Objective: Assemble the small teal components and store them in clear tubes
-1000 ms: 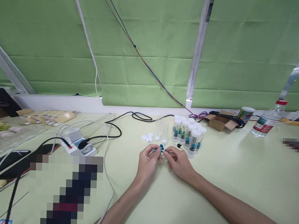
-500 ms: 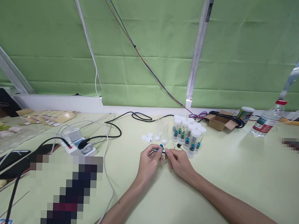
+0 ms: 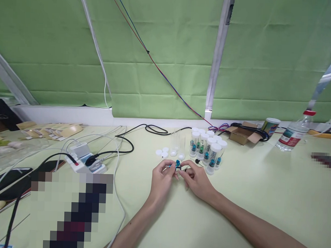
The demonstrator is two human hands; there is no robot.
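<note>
My left hand is closed in a pinch on a small blue part with a thin metal pin sticking out to the left. A short black piece forms its right end. My right hand has thumb and index fingertip at that black end, its other fingers curled under. Just beyond the hands stand clear tubes on white caps. To their right, several capped clear tubes hold blue and green parts. A small black part with a thin wire lies near my right hand. Loose white caps lie behind my left hand.
A power strip with plugged-in cables sits to the left, with phones beyond it. A black cable runs along the table's back. At the right are an open cardboard box, a canister and a water bottle.
My right thumb and index finger have spread a little around the black end, which shows more clearly now. The left hand keeps its pinch on the blue part.
</note>
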